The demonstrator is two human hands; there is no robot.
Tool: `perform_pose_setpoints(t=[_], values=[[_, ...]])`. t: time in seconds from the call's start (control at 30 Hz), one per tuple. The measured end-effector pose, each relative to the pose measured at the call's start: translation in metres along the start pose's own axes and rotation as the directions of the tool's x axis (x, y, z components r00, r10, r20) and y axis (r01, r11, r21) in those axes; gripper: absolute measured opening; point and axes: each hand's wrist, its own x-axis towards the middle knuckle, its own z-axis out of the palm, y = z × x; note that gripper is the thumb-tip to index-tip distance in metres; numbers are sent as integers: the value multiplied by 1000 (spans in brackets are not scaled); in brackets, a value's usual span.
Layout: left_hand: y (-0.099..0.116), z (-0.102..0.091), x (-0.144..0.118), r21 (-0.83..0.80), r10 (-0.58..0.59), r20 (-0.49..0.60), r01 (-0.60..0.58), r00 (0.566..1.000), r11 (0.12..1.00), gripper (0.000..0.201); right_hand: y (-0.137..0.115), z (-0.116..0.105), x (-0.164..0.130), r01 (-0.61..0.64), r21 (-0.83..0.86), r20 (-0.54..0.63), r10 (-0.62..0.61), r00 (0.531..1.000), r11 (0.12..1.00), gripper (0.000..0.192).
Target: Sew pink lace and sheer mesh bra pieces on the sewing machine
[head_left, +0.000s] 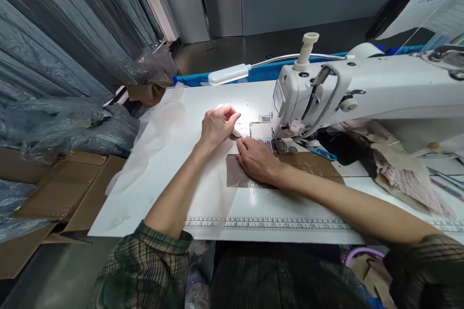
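— Plaid flannel sleeves [145,260] sit nearest the camera, and beyond them a printed ruler strip [268,223] runs along the near edge of the white tabletop [159,183].

— And the hands?

— The right hand [258,159] lies flat, fingers spread, pressing on a brown patch [308,164] of the tabletop just short of the presser foot [280,145]. The left hand [217,125] is curled, thumb and forefinger pinching the edge of a small pale fabric piece [237,132] that lies between the two hands, beside the needle plate.

— So which step does it look like?

— Lining the piece up at the foot, by the look of it. The next move would seem to call for a steady slide rightward under the foot, edge kept straight, fingers clear of the needle.

— What lies farther off?

— The white sewing machine [362,91], its gooseneck lamp [228,74] lit over the work, a heap of beige fabric [402,169] at the right, and plastic-wrapped bundles [65,125] beside cardboard boxes [68,188] on the left.
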Motion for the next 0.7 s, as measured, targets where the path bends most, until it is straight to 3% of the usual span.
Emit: perform_pose_setpoints(t=[0.1,0.27,0.4,0.5,0.6,0.7], values=[[0,1,-2,19,-28,0,28,1000,999,17,-8,-14,-30,-53,-115,48,59,997,992,27],[1,6,-4,85,-89,-15,90,996,992,14,3,-25,-69,-36,-166,-18,33,999,986,22],[0,8,-4,87,-111,2,111,994,990,16,16,-21,-60,4,-16,-99,-5,995,1000,20],[0,8,-5,72,-108,-8,108,994,992,16,19,-12,-39,100,101,-149,-84,985,990,31],[-1,8,-5,72,-90,-31,92,995,993,17,20,-7,-34,139,88,-71,-133,989,986,34],[-5,11,-5,78,-65,-29,67,997,995,17,21,-11,-55,112,37,-16,-112,994,993,32]])
